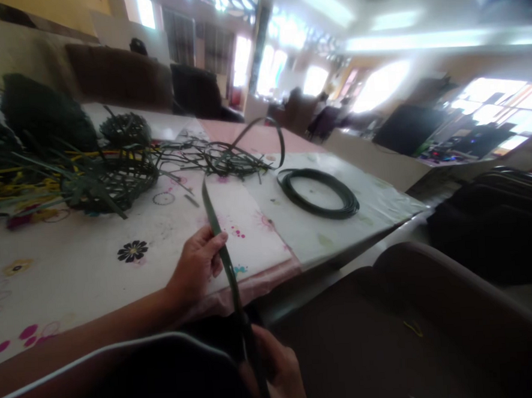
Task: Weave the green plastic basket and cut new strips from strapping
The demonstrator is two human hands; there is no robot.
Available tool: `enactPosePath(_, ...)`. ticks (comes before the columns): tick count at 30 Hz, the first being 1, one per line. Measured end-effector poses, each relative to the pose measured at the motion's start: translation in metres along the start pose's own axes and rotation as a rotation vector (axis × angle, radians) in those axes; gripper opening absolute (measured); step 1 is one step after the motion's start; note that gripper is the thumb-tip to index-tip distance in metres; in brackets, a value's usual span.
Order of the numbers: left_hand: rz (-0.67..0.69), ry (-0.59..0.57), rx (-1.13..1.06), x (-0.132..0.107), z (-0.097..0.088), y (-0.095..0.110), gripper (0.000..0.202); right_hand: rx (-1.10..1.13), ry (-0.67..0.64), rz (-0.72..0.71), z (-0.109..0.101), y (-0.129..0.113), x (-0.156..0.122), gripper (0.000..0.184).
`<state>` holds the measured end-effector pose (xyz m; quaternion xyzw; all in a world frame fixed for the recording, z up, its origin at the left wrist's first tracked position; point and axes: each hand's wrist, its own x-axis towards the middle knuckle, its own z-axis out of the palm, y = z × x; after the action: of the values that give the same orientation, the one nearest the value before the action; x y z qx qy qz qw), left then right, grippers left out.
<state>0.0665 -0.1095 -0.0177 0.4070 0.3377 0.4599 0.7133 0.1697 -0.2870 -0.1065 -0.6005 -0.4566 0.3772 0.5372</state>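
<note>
A flat dark green strip (229, 267) runs from above the table edge down towards my lap. Near its upper end, my left hand (201, 257) pinches it between thumb and fingers. Lower down, below the table's edge, my right hand (278, 363) is closed around the same strip; its fingers are partly hidden and dark. Beyond my hands, a coil of green strip (321, 210) lies on the table. A tangle of loose green strips (236, 162) sits behind the held strip's tip. To the left is a partly woven green basket (116, 181) with strip ends sticking out.
The table (163, 283) has a flower-patterned cover with a pinkish edge. Dark green bundles (44, 113) and yellow strips (3, 182) crowd its far left. A brown chair (412, 310) stands at the right, and a white cord (122, 346) crosses above my lap.
</note>
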Motion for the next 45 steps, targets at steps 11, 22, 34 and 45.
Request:
enactPosePath(11,0.016,-0.005,0.010,-0.014,0.012,0.000,0.020,0.081,-0.037,0.018,-0.004,-0.008,0.006,0.047)
enactPosePath(22,-0.038,-0.022,0.023,-0.006,0.004,-0.001,0.021,-0.033,-0.012,-0.038,-0.007,-0.003,0.002,0.035)
enactPosePath(34,-0.121,-0.089,-0.029,-0.010,0.007,-0.005,0.019,0.069,-0.066,0.057,-0.010,-0.006,0.006,0.042)
enactPosePath(45,-0.071,-0.056,0.012,-0.004,0.003,-0.002,0.022,0.042,-0.010,0.035,-0.007,-0.003,-0.001,0.042)
